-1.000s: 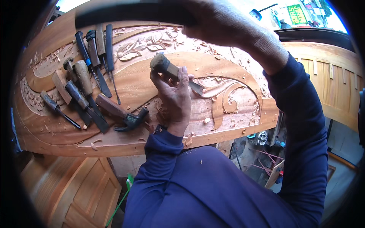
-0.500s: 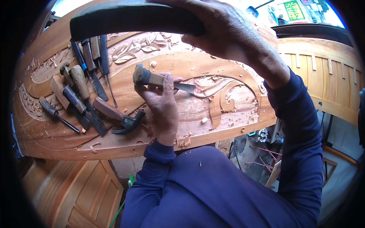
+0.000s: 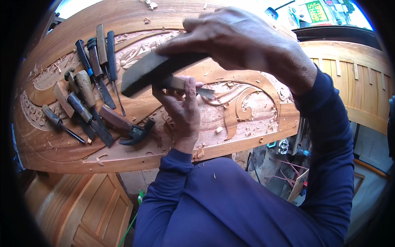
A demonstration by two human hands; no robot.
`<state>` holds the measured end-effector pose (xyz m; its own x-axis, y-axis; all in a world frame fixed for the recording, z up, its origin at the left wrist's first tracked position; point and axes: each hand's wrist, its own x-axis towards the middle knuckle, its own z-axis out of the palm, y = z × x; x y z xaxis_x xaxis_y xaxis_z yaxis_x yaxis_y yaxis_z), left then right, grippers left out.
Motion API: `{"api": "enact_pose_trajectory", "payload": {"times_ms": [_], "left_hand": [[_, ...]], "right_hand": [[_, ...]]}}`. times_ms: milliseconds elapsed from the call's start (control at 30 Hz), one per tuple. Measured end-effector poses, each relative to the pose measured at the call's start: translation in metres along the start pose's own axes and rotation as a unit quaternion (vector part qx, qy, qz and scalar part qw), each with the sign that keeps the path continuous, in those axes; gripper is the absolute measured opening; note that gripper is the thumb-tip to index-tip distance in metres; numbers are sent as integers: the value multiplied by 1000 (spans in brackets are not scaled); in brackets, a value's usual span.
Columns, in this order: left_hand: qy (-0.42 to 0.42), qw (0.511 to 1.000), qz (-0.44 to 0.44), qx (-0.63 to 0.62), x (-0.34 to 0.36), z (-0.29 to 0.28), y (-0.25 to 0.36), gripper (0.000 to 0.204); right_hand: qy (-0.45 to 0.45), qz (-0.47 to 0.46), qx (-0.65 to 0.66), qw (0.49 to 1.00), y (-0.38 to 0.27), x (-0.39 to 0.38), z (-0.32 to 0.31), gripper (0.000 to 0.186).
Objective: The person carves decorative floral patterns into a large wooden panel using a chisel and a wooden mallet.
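A carved wooden panel [image 3: 230,146] with scrolls and leaves in relief lies in front of me. My left hand [image 3: 185,117] is closed round the wooden handle of a chisel [image 3: 205,93], its flat blade pointing right with the tip at the carved scroll. Above it my right hand [image 3: 247,37] grips a thick, dark block-like wooden mallet [image 3: 152,70]. The mallet slants down to the left and hides the butt of the chisel's handle, so I cannot tell whether the two touch.
Left of my hands lie several chisels [image 3: 86,90] and a claw hammer [image 3: 138,131]. Wood shavings [image 3: 199,153] are scattered over the panel. Another wooden panel [image 3: 341,74] stands at the right, and a panelled wooden door [image 3: 94,206] is below at the left.
The mallet has come down and tilted, its far end now lower and over the chisel's handle. My left hand and the chisel have shifted slightly right.
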<state>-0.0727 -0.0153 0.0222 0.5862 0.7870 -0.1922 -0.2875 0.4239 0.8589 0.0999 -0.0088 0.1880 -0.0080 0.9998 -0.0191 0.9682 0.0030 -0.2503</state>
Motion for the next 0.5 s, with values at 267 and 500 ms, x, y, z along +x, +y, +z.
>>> {"api": "enact_pose_trajectory", "payload": {"times_ms": [267,500], "left_hand": [[-10,1000,1,2,-6,2,-5,74],[20,1000,-1,-7,-8,0,-2,74]], "right_hand": [[181,8,200,963,3,8,18,66],[-8,39,98,994,-24,39,-36,62]]}}
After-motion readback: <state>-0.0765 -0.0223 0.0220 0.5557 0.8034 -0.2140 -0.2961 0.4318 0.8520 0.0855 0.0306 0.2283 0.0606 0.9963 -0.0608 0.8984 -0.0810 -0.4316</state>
